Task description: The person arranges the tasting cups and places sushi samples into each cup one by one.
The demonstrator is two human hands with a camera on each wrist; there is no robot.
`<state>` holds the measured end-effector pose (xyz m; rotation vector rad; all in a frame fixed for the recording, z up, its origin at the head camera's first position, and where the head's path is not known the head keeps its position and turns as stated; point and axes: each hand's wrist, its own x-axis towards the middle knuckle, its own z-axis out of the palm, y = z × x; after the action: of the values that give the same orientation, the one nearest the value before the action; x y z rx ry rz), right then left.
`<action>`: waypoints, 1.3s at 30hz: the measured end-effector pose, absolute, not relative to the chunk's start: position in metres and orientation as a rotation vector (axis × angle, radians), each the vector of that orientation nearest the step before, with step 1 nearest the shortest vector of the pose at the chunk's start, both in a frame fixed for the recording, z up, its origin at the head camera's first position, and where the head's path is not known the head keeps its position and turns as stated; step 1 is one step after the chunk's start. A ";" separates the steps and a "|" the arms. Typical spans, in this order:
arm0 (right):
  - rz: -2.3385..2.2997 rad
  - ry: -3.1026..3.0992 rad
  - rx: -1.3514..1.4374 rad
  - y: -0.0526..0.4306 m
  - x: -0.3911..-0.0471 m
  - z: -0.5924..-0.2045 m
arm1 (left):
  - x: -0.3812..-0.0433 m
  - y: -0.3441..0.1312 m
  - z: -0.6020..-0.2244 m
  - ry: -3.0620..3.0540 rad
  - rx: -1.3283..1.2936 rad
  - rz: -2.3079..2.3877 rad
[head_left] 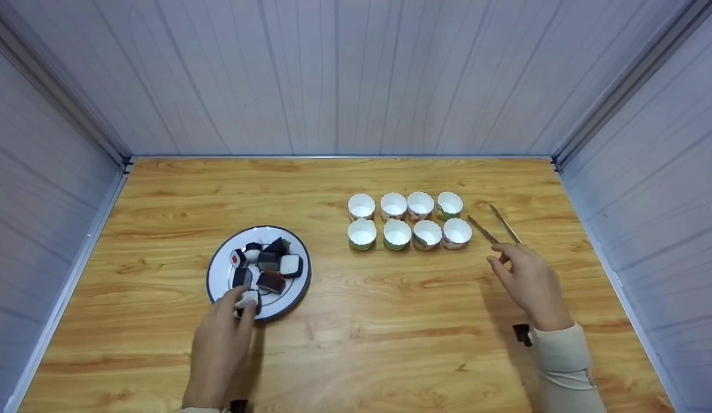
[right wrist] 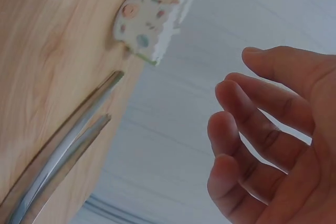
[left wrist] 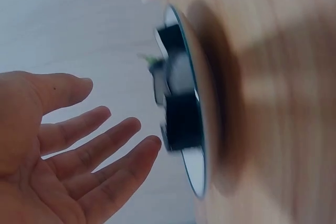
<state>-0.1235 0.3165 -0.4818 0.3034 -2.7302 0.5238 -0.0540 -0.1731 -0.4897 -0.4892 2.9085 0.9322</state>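
Note:
A white plate with a blue rim [head_left: 219,268] stands at the left of the table, bearing several sushi pieces [head_left: 268,261] with dark wraps. My left hand [head_left: 221,332] reaches over the plate's near edge, thumb and fingers spread above a white-topped sushi piece [head_left: 251,298]. In the left wrist view the fingers are apart, with nothing between them, beside a dark-wrapped piece [left wrist: 184,121]. On the right, my right hand [head_left: 530,284] hovers by metal tongs [head_left: 483,229], its fingers loosely bent. The right wrist view shows that hand apart from the tongs [right wrist: 58,163], holding nothing.
Several paper cups with white insides [head_left: 397,234] stand in two rows between the plate and the tongs. Pale panel walls [head_left: 333,80] border the wooden table [head_left: 356,344] at the back and both sides.

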 end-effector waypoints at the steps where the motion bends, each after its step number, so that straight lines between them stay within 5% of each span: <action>1: 0.526 -2.738 0.291 0.320 -0.124 -0.483 | -0.053 -0.178 -0.491 2.918 -0.506 0.927; 20: 0.474 -3.270 -0.018 0.396 -0.158 -0.521 | -0.058 -0.224 -0.530 2.754 -0.739 0.815; 39: 0.490 -3.289 -0.020 0.397 -0.168 -0.530 | -0.073 -0.219 -0.532 2.789 -0.688 0.921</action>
<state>-0.1684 0.3967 -0.5300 -0.0199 -3.2889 0.4897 -0.0731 -0.2194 -0.5319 -0.6878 2.7890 0.9210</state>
